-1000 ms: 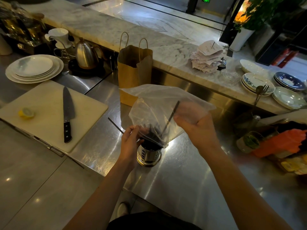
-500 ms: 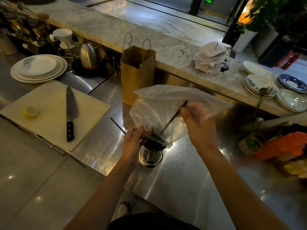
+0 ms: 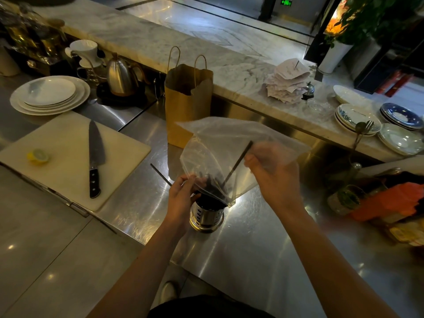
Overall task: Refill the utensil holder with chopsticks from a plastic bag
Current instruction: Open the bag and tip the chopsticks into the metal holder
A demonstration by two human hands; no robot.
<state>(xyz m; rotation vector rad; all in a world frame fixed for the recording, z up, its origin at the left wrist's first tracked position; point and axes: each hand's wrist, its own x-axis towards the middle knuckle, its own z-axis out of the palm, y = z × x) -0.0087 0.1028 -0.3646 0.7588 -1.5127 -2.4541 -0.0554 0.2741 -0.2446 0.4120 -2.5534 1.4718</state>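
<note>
a clear plastic bag (image 3: 220, 157) hangs tipped over a perforated metal utensil holder (image 3: 206, 214) that stands on the steel desk (image 3: 263, 260). its lower corner reaches into the holder's mouth, and dark chopsticks (image 3: 212, 182) are bunched there, partly in the bag and partly in the holder. the left hand (image 3: 181, 193) is closed on the bag's lower part just above the holder's rim. the right hand (image 3: 273, 173) pinches the bag higher up and grips one chopstick (image 3: 238, 161) through the plastic, slanting down toward the holder. another chopstick (image 3: 160, 174) pokes out to the left past the left hand. behind stand a brown paper bag (image 3: 188, 106), and to the left a cutting board (image 3: 68, 157) with a knife (image 3: 95, 154) and a lemon half (image 3: 37, 155).
</note>
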